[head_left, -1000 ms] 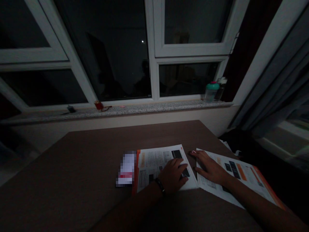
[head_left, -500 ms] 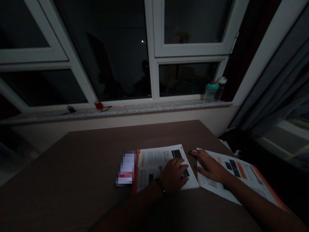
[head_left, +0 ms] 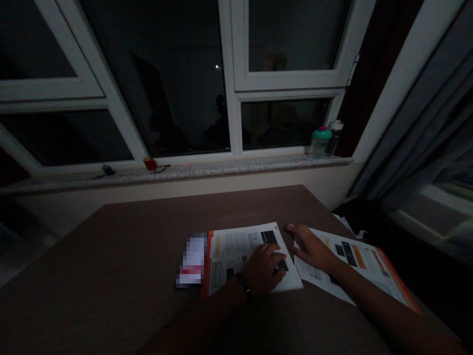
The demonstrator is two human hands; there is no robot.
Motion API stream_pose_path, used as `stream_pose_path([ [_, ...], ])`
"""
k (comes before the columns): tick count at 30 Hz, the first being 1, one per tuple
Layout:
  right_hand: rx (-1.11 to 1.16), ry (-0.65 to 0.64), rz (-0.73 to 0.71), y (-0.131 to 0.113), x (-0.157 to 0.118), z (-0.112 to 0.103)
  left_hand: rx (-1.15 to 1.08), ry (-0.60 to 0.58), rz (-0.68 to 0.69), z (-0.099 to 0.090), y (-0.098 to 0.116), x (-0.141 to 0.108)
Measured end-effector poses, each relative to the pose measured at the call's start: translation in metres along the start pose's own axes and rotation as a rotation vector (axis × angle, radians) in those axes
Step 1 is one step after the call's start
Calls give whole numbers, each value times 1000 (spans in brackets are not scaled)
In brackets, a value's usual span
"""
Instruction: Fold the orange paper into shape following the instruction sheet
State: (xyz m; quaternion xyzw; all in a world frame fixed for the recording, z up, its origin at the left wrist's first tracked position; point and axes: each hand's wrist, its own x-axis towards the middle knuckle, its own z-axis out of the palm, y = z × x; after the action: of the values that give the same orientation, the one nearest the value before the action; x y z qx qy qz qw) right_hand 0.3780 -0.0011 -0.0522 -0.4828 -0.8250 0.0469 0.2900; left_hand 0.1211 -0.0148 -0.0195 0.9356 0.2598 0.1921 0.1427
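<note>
At the lower right of the frame, the left hand (head_left: 263,269) rests loosely curled on an orange-edged printed leaflet (head_left: 236,251); the right hand (head_left: 313,249) lies spread on a second leaflet (head_left: 351,264); both leaflets stay flat on the brown counter (head_left: 92,256), neither pinched.

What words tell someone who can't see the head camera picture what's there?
Two hands rest on a brown table: the left hand, wearing a dark wristband, on an orange-edged printed paper, the right hand on another printed paper. Behind them, a green-lidded bottle stands on the sill of a dark window.
</note>
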Motion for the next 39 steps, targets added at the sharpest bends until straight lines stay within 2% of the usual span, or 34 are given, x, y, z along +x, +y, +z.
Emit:
stream_pose_path([
  [5, 6, 1, 28, -1, 5, -3, -15, 17, -35, -8, -2, -5],
  [11, -252, 56, 351, -11, 2, -3, 22, -10, -110, -32, -9, -26],
  [13, -266, 44, 372, -12, 0, 1, 34, -21, -152, -39, -15, -37],
  [17, -199, 48, 306, -7, -4, 7, 8, -18, -227, -47, -28, -57],
  [21, -120, 53, 301, -5, -1, 9, 19, -6, -225, -47, -36, -63],
  [25, -62, 38, 365, -4, 4, 1, 37, -15, -186, -45, -39, -64],
  [28, 24, 84, 456, -6, 9, -10, 36, -8, -173, -45, -40, -65],
  [30, 93, 151, 511, -13, 15, -15, 32, -7, -166, -45, -41, -66],
  [33, 284, 168, 473, -34, 32, -14, 28, -12, -164, -47, -40, -65],
  [35, 364, 132, 424, -53, 47, -4, 29, -8, -174, -48, -39, -65],
  [39, 364, 115, 330, -86, 76, 31, 38, 19, -200, -50, -40, -65],
])
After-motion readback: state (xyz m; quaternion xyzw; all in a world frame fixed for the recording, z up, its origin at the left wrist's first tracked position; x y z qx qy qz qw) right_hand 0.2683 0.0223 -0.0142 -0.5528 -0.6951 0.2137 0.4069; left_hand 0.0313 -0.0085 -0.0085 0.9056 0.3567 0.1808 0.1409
